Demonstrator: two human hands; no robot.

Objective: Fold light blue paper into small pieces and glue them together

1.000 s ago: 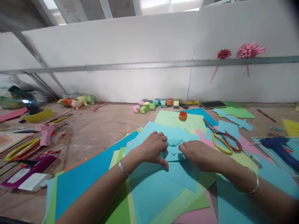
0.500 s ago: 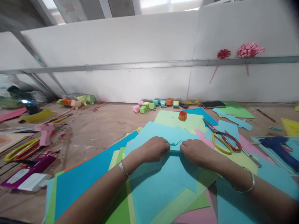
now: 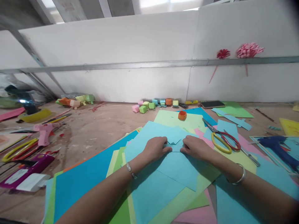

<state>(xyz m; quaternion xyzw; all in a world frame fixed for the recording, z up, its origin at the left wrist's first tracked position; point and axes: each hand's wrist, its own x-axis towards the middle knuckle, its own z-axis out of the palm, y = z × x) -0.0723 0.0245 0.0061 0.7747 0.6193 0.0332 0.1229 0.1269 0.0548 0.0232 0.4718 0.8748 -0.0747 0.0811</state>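
A small folded piece of light blue paper lies on a pile of coloured sheets in front of me. My left hand is curled with its fingertips pressing the piece's left edge. My right hand is curled the same way on its right edge. Both hands pinch the fold between them, and most of the piece is hidden under the fingers. Each wrist wears a silver bangle.
Scissors with red and yellow handles lie right of my hands. A small orange paper box sits beyond, and a row of little paper boxes lines the wall. A pink glue gun lies left, a blue one right.
My hands have closed in from flat on the paper to a curled pinch on the small folded piece, and the piece now looks narrower. Both forearms shifted slightly forward.
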